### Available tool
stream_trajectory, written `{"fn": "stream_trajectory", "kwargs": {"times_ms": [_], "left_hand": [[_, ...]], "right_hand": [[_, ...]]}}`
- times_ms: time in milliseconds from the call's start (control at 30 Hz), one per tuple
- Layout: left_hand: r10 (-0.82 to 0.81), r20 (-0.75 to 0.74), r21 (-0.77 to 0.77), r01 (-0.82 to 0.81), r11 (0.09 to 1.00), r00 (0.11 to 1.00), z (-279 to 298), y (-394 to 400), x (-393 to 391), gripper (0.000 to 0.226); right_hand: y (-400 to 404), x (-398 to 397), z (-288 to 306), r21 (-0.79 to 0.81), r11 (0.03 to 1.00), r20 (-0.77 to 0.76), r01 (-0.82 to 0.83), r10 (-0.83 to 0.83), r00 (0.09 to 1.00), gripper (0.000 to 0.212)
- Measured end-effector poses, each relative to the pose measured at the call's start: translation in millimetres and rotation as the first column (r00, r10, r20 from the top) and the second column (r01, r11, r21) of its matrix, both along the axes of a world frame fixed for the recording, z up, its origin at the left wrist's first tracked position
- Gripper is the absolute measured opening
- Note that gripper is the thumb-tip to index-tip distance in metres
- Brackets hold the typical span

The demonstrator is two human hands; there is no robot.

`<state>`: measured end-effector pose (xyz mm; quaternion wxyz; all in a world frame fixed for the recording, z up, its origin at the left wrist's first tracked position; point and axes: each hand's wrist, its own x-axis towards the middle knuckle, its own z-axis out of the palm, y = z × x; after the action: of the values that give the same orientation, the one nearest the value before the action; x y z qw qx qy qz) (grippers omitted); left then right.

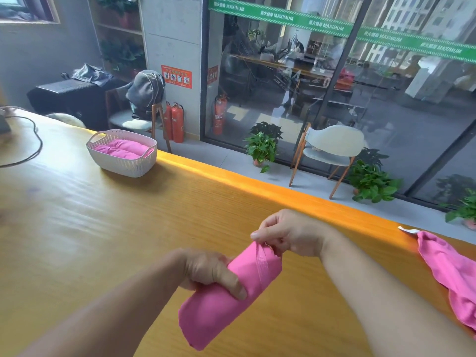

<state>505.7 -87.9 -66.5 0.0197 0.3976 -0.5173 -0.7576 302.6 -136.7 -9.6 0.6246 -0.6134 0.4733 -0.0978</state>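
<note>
A rolled pink towel (221, 302) is held above the wooden table (103, 228), low in the middle of the view. My left hand (208, 271) grips the roll around its middle, thumb across the front. My right hand (288, 233) pinches a thin elastic loop at the roll's upper end. A white woven basket (121, 163) stands at the far left of the table with rolled pink towels (123, 148) inside. Another pink towel (453, 274) lies loose at the table's right edge.
A black cable (33, 148) curls on the table at the far left. Beyond the table's far edge are chairs (332, 148), potted plants (262, 148), red fire extinguishers (177, 122) and a glass wall.
</note>
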Motion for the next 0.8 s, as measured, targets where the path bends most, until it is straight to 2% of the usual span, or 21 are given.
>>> {"fn": "stream_trajectory", "kwargs": {"times_ms": [67, 167, 233, 300, 367, 400, 533, 600, 667, 700, 733, 800], "left_hand": [[-0.083, -0.029, -0.009, 0.083, 0.997, 0.996, 1, 4, 1, 0.037], [-0.196, -0.04, -0.065, 0.194, 0.979, 0.98, 3, 8, -4, 0.043], [-0.213, -0.057, -0.09, 0.207, 0.974, 0.975, 4, 6, -5, 0.04], [-0.173, -0.107, -0.089, 0.164, 0.982, 0.979, 5, 3, -1, 0.036], [-0.122, -0.156, -0.071, 0.112, 0.991, 0.98, 1, 1, 6, 0.034], [-0.102, -0.174, -0.059, 0.093, 0.994, 0.979, -1, 1, 9, 0.033], [-0.119, -0.279, -0.005, 0.123, 0.992, 0.953, -7, 2, 13, 0.038], [-0.09, -0.37, 0.037, 0.112, 0.993, 0.925, -8, 2, 13, 0.054], [0.001, -0.407, 0.105, 0.046, 0.993, 0.913, -10, 1, 15, 0.063], [0.049, -0.404, 0.124, 0.001, 0.992, 0.913, -10, 2, 15, 0.062], [0.09, -0.393, 0.126, -0.043, 0.991, 0.915, -10, 4, 14, 0.055], [0.172, -0.349, 0.095, -0.148, 0.984, 0.921, -10, 7, 11, 0.044]], "right_hand": [[-2, 1, -6, 0.098, 0.995, 0.026, -0.028, 0.025, 0.999, 0.024], [0, 9, -21, 0.196, 0.976, 0.029, -0.096, 0.092, 0.995, 0.023], [2, 15, -34, 0.259, 0.962, 0.093, -0.09, 0.068, 0.993, 0.021], [4, 21, -45, 0.29, 0.957, 0.17, -0.013, -0.038, 0.985, 0.024], [2, 23, -58, 0.31, 0.948, 0.252, 0.066, -0.149, 0.956, 0.04], [3, 25, -63, 0.33, 0.939, 0.269, 0.101, -0.196, 0.943, 0.042], [11, 34, -83, 0.425, 0.898, 0.33, 0.115, -0.271, 0.904, 0.016], [16, 39, -91, 0.418, 0.9, 0.399, 0.123, -0.304, 0.865, 0.029], [17, 42, -98, 0.379, 0.902, 0.334, 0.209, -0.344, 0.878, 0.047], [18, 44, -99, 0.368, 0.9, 0.298, 0.234, -0.352, 0.887, 0.049], [19, 44, -100, 0.374, 0.896, 0.284, 0.238, -0.355, 0.891, 0.044], [18, 43, -106, 0.437, 0.832, 0.235, 0.341, -0.472, 0.85, 0.033]]}}
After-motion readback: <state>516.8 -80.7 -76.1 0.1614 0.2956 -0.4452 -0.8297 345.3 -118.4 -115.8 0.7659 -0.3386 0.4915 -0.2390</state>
